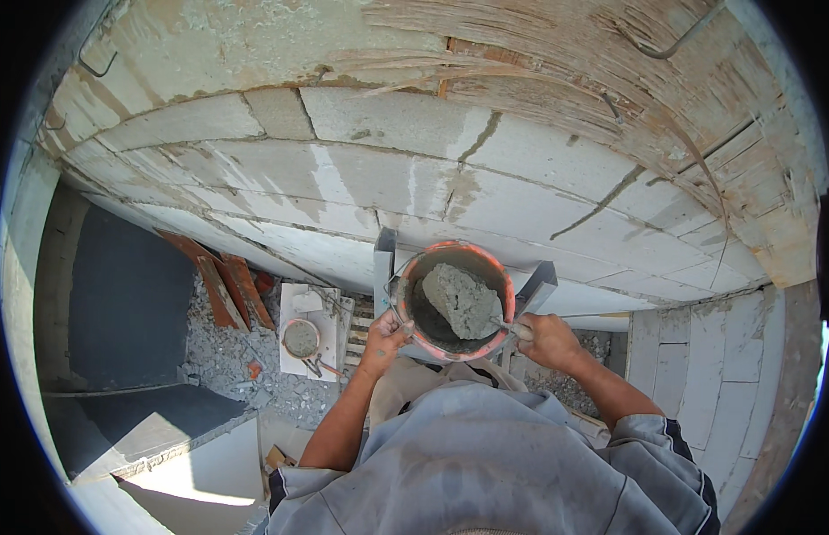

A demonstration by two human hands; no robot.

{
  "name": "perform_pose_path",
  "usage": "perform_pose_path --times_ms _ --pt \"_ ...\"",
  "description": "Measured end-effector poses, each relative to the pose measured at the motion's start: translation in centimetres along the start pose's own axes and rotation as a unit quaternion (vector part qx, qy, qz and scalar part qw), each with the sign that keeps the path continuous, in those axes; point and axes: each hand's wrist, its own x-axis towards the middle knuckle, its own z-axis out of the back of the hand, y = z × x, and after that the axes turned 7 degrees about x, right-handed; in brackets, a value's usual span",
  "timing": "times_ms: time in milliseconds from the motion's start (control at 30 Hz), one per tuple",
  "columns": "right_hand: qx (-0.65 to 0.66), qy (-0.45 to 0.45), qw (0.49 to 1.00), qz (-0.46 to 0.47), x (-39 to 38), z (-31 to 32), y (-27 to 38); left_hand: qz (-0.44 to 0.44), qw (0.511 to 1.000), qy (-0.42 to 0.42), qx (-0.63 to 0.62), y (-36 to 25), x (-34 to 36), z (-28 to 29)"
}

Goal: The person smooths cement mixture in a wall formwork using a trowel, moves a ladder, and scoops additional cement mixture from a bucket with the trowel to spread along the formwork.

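1. Head view: grey mortar (459, 301) sits in the orange bucket (457, 247), between your hands.
2. Your left hand (385, 340) pinches the bucket's left edge; brace it firmly.
3. Right of the bucket, your right hand (550, 343) grips an apparent trowel handle (507, 325); level lifting should limit spills.

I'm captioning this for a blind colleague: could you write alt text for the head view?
A person's left hand holds an orange-rimmed bucket of grey mortar; the right hand grips a handle at its right edge. Ahead stands a pale block wall; rubble lies to the left.
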Motion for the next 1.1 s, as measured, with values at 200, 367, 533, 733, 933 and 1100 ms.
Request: perform_pose_path --times_ms 200,367,533,733,933,1100 --pt "-0.076 0.030 0.993 0.088 -4.6 10.1 7.0 0.035 0.998 0.051 0.027 1.7 0.7 0.7" --pt "-0.155 0.050 0.971 0.174 -10.1 20.8 18.9 0.024 0.996 0.076 0.038 2.4 0.9 1.4" --pt "-0.176 -0.022 0.928 0.329 -11.4 28.4 31.5 0.031 0.996 0.071 0.033 -1.5 -0.5 0.2" --pt "-0.131 -0.107 0.924 0.344 -8.0 32.5 45.9 0.033 0.995 0.070 0.063 1.5 1.5 0.9" --pt "-0.129 -0.159 0.888 0.412 -0.4 36.2 58.0 0.045 0.996 0.069 0.035 0.8 0.9 0.4" --pt "-0.387 -0.490 0.638 0.450 5.2 32.5 65.1 0.020 0.997 0.056 0.044 4.3 3.1 0.6"
